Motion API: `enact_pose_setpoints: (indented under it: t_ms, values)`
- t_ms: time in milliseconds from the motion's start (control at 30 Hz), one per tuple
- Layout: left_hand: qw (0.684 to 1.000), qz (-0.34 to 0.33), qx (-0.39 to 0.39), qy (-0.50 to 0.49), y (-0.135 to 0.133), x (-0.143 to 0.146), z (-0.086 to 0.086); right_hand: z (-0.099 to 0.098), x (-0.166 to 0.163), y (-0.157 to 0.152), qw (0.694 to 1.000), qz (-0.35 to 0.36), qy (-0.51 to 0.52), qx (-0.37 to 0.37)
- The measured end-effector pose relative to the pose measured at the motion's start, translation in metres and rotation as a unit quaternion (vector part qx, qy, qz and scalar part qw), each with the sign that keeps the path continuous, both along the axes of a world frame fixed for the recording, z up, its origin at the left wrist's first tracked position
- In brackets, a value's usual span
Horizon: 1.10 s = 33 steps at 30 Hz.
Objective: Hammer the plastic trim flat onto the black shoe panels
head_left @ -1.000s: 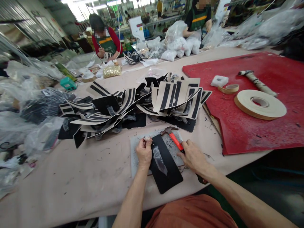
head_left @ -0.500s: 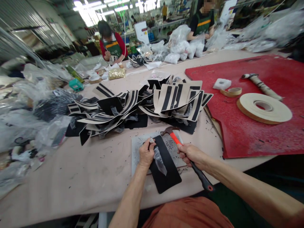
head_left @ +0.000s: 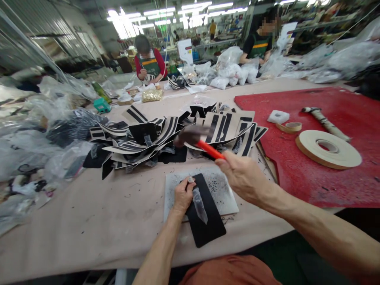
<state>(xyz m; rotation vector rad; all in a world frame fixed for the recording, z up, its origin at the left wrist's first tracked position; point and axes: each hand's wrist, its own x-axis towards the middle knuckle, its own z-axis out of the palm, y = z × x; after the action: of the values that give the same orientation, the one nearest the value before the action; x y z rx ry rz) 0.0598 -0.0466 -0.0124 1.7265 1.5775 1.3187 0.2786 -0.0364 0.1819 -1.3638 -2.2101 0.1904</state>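
Note:
My left hand [head_left: 183,196] is closed around a small metal punch [head_left: 190,180], held upright with its round top showing. The punch's lower end is hidden by my fingers, near the upper left edge of a black panel [head_left: 209,221]. A strip of clear plastic film [head_left: 200,206] lies on that panel. Under it is a pale, speckled board [head_left: 228,200] dotted with small dark bits. My right hand [head_left: 245,174] grips a claw hammer [head_left: 210,149] with an orange-red and black handle. The hammer's head is raised above the board and blurred.
Beyond the board lies a heap of black-and-beige striped panels [head_left: 169,130]. To the right, a red mat [head_left: 314,186] carries a large tape roll [head_left: 308,144], a smaller tape ring [head_left: 289,127] and a wrapped hammer [head_left: 326,120]. Plastic bags [head_left: 68,154] crowd the left; two co-workers sit across the table.
My right hand has lifted the hammer, its head rising up and to the left. My left hand keeps the punch at the same place on the black panel. The camera has tilted slightly.

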Motion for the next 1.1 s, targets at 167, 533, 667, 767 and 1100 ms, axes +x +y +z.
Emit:
enact_pose_setpoints:
  t_ms: [167, 533, 667, 767, 1100]
  values:
    - [1.0, 0.005, 0.001, 0.014, 0.0, 0.0, 0.001, -0.027, 0.001, -0.011, 1.0, 0.012, 0.014, -0.017]
    - [1.0, -0.014, 0.006, 0.018, -0.001, 0.0, 0.001, -0.105, 0.066, -0.013, 0.931, -0.095, 0.027, -0.351]
    - [1.0, -0.018, 0.008, 0.003, 0.0, 0.0, -0.002, -0.155, 0.112, -0.033, 0.882, -0.224, 0.004, -0.414]
    - [1.0, -0.01, -0.007, -0.016, 0.002, 0.0, -0.001, -0.164, 0.119, -0.043, 0.918, -0.254, -0.15, -0.264]
    - [0.979, 0.032, -0.114, -0.165, 0.011, -0.001, 0.011, -0.149, -0.053, -0.034, 0.96, 0.257, -0.045, -0.1]
